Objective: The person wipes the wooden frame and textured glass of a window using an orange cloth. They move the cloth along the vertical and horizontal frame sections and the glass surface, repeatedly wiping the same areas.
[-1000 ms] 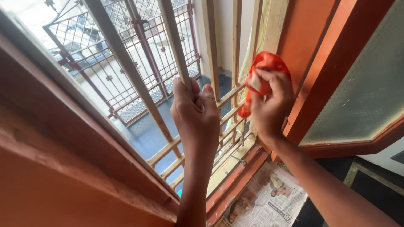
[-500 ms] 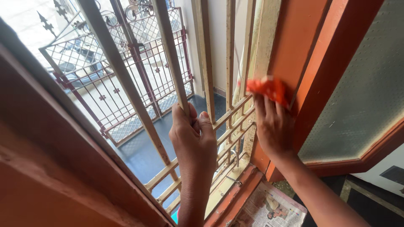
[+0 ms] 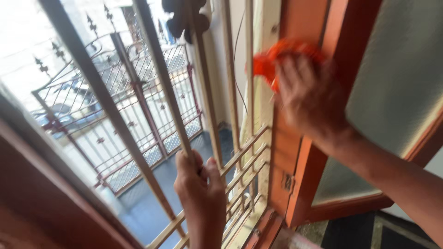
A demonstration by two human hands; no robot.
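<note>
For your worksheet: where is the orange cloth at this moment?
In the head view the orange cloth sits upper right of centre, under the right hand, pressed against the orange window frame beside the cream grille bars.

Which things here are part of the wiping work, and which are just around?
In use: right hand pressing the orange cloth to the orange window frame; left hand gripping a grille bar.

Just around: frosted glass shutter, outer gate, hinge.
</note>
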